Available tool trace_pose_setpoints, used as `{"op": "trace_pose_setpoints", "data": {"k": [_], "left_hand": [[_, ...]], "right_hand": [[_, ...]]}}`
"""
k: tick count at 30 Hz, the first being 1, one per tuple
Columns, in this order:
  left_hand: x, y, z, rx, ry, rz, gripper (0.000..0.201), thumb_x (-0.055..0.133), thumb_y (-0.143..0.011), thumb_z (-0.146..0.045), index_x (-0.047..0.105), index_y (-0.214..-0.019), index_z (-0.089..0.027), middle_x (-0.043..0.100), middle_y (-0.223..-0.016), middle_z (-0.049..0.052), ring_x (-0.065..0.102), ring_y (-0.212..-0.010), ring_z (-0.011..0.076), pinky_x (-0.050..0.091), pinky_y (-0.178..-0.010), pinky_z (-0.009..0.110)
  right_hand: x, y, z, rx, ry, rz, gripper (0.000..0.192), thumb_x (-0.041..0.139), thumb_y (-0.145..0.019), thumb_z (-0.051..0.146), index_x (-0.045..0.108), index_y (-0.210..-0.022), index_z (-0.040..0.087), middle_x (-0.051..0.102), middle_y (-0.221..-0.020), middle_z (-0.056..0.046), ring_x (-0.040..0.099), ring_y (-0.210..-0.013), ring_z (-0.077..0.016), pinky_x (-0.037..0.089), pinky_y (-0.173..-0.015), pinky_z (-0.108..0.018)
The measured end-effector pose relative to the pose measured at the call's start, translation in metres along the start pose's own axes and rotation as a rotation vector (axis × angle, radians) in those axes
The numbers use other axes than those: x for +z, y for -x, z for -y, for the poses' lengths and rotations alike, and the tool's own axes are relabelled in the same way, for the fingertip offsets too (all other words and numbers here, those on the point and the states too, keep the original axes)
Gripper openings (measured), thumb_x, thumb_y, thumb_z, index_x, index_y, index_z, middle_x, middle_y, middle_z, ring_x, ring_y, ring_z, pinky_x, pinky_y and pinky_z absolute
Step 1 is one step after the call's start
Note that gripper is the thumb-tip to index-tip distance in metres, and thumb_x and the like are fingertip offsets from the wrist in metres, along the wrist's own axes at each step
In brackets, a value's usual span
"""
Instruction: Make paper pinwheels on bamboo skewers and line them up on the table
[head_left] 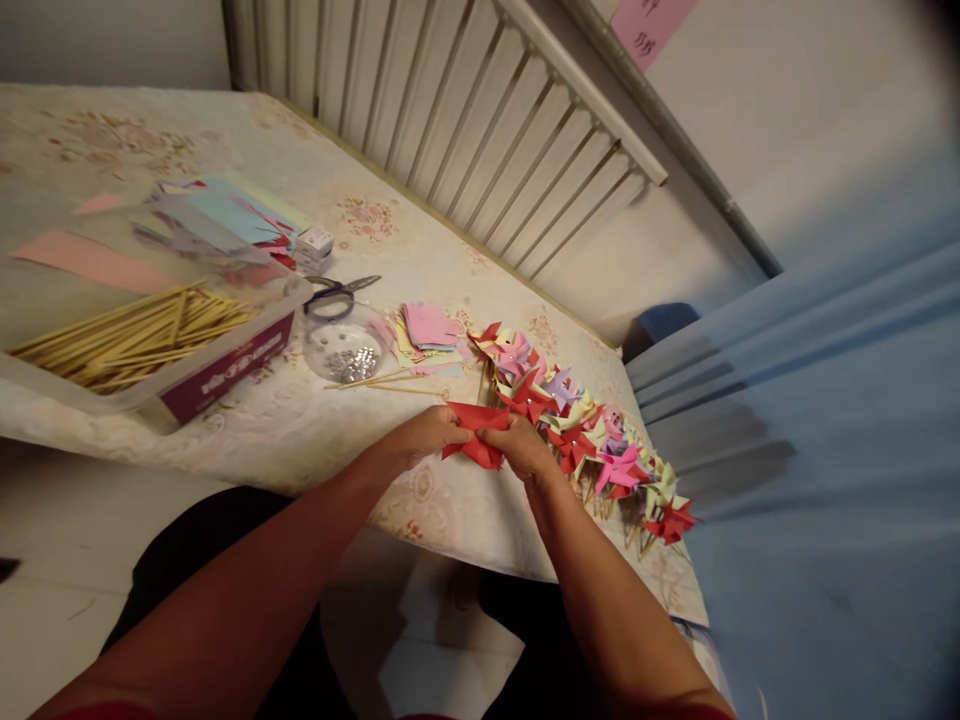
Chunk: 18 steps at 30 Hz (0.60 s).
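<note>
A piece of red paper (480, 420) is held up over the table's front edge between both hands. My left hand (431, 433) pinches its left side, and my right hand (521, 443) grips its right side, with the thumbs near its middle. Whether a pin or stick is in the paper, I cannot tell. Just beyond the hands lie thin wooden sticks (397, 383) and a stack of cut paper squares (429, 328), pink on top. A round clear dish (319, 355) with small shiny metal pieces (354, 362) stands to the left.
Finished paper pinwheels (574, 445) on sticks crowd the table's right side. At left stands a plastic box (225, 372) of wooden sticks (150, 335). Scissors (334, 297), a small white box (313, 245) and coloured paper sheets (225, 215) lie behind. A radiator (465, 120) and blue curtain (810, 430) border the table (285, 140).
</note>
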<state>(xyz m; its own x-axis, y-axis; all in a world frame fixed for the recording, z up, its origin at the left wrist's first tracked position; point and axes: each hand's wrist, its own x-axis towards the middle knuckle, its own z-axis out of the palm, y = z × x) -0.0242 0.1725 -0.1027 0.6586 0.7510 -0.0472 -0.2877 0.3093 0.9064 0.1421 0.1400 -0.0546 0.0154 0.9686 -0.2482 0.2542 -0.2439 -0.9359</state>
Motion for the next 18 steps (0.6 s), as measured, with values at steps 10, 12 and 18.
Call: {"op": "trace_pose_setpoints", "data": {"k": [10, 12, 18], "left_hand": [[-0.003, -0.007, 0.013, -0.043, 0.467, -0.115, 0.034, 0.078, -0.074, -0.045, 0.074, -0.093, -0.017, 0.074, -0.089, 0.007, 0.064, -0.072, 0.0170, 0.047, -0.067, 0.028], [-0.002, -0.009, 0.014, -0.058, 0.558, -0.142, 0.038, 0.079, -0.074, -0.048, 0.073, -0.096, -0.018, 0.074, -0.096, 0.008, 0.066, -0.077, 0.0186, 0.049, -0.070, 0.030], [0.005, -0.009, 0.018, 0.063, 0.662, -0.175, 0.039, 0.090, -0.061, -0.034, 0.074, -0.093, -0.019, 0.074, -0.093, 0.006, 0.066, -0.080, 0.0178, 0.050, -0.074, 0.029]], "right_hand": [[0.010, -0.004, -0.001, -0.087, -0.279, -0.164, 0.017, 0.075, -0.059, 0.026, 0.069, -0.073, 0.018, 0.071, -0.070, 0.002, 0.060, -0.058, -0.0127, 0.050, -0.060, -0.025], [0.015, -0.009, -0.003, -0.120, -0.344, -0.252, 0.016, 0.074, -0.059, 0.025, 0.068, -0.073, 0.018, 0.071, -0.070, 0.002, 0.062, -0.060, -0.0129, 0.051, -0.061, -0.025], [0.032, -0.024, -0.011, -0.198, -0.493, -0.367, 0.017, 0.073, -0.063, 0.026, 0.064, -0.076, 0.019, 0.070, -0.072, 0.003, 0.064, -0.064, -0.0136, 0.054, -0.065, -0.027]]}}
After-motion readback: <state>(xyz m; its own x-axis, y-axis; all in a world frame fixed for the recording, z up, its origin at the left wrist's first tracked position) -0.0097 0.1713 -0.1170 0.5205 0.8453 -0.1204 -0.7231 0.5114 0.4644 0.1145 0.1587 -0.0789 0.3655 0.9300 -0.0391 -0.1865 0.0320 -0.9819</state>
